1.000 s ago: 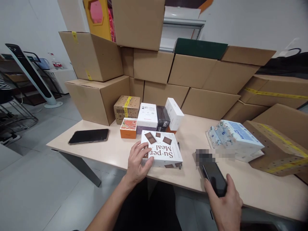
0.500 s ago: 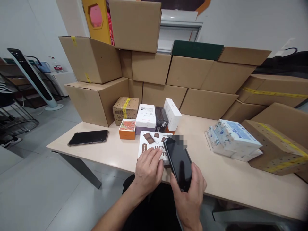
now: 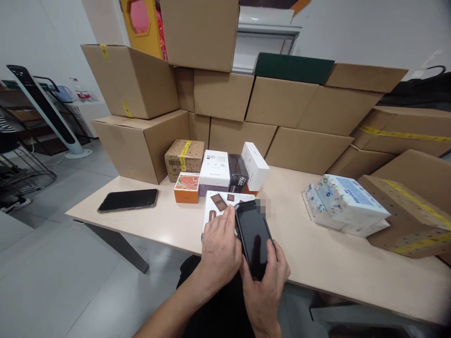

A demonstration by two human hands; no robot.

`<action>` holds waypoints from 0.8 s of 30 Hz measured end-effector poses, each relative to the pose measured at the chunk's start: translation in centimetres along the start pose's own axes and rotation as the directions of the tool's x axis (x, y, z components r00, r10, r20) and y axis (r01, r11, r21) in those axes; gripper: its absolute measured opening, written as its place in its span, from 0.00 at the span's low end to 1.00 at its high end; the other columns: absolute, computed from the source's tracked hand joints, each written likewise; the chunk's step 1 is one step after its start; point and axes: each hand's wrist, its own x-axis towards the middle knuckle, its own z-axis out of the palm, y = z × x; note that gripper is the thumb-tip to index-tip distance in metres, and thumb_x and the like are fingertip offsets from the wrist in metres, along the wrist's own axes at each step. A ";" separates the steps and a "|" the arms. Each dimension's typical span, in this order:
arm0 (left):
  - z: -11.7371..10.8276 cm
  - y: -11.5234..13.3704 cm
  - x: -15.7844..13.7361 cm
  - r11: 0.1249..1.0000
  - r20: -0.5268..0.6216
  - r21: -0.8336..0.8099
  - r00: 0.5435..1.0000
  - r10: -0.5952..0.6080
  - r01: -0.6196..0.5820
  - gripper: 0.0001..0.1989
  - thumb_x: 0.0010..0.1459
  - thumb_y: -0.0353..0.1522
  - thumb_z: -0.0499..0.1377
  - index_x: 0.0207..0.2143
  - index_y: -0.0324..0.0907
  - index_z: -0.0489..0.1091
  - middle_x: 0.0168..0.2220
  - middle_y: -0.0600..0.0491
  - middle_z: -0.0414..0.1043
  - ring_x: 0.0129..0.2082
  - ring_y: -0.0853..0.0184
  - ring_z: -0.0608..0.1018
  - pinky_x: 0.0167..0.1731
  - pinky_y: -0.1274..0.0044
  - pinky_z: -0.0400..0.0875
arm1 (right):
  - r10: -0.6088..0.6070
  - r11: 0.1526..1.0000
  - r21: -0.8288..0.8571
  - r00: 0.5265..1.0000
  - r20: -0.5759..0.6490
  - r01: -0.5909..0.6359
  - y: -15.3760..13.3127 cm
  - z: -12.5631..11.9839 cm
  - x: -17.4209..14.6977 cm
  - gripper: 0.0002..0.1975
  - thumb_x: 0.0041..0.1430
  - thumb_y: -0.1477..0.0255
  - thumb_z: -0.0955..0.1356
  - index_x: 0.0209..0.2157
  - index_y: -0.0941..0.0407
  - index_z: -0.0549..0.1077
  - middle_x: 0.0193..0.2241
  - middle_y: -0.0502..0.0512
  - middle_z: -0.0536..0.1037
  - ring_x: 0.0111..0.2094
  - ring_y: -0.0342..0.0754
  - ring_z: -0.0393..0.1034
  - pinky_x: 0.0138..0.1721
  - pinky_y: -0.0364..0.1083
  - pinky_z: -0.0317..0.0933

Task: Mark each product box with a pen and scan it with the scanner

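A black smartphone lies tilted in my right hand, its dark screen facing up. My right thumb and fingers grip its lower sides. My left hand rests over a white box with chocolate pictures, fingers stretched out close together. Their tips meet the phone's upper left edge, and the left thumb is mostly hidden. Part of the chocolate box disappears under the left hand and the phone. A pixelated patch covers the area beside the phone's top right corner.
Behind the chocolate box stand a small orange box, a white box, a black box and a dotted carton. Another phone lies left on the table. Tissue packs sit right. Large cartons line the back.
The phone and my right hand have shifted left toward my left hand. My left fingers have moved up and right, from the chocolate box to the phone's edge. The view has tilted slightly.
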 end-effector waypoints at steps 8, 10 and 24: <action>0.2 0.1 -0.7 0.998 -0.002 -0.046 0.999 0.038 -0.038 0.30 0.58 0.24 0.49 0.64 0.30 0.55 0.59 0.38 0.68 0.55 0.53 0.71 0.55 0.60 0.63 | 0.049 0.999 0.011 0.999 -0.018 -0.049 -0.3 0.4 0.1 0.33 0.63 0.60 0.68 0.65 0.57 0.58 0.57 0.73 0.65 0.59 0.63 0.60 0.54 0.65 0.58; 0.2 0.2 -0.8 0.997 0.001 -0.066 0.999 0.039 -0.039 0.30 0.58 0.24 0.49 0.64 0.31 0.56 0.59 0.39 0.68 0.56 0.53 0.70 0.56 0.60 0.61 | 0.069 0.998 0.016 0.998 -0.011 -0.069 -0.4 0.4 0.1 0.33 0.63 0.60 0.67 0.65 0.57 0.58 0.58 0.73 0.65 0.59 0.63 0.60 0.55 0.65 0.58; 0.4 0.1 -1.4 0.981 -0.016 -0.192 1.000 0.026 -0.028 0.26 0.61 0.24 0.49 0.62 0.34 0.60 0.57 0.42 0.70 0.58 0.55 0.69 0.56 0.62 0.59 | 0.113 0.993 0.029 0.994 0.000 -0.113 -0.5 0.7 0.0 0.34 0.63 0.60 0.67 0.65 0.57 0.58 0.59 0.73 0.63 0.60 0.64 0.58 0.55 0.66 0.57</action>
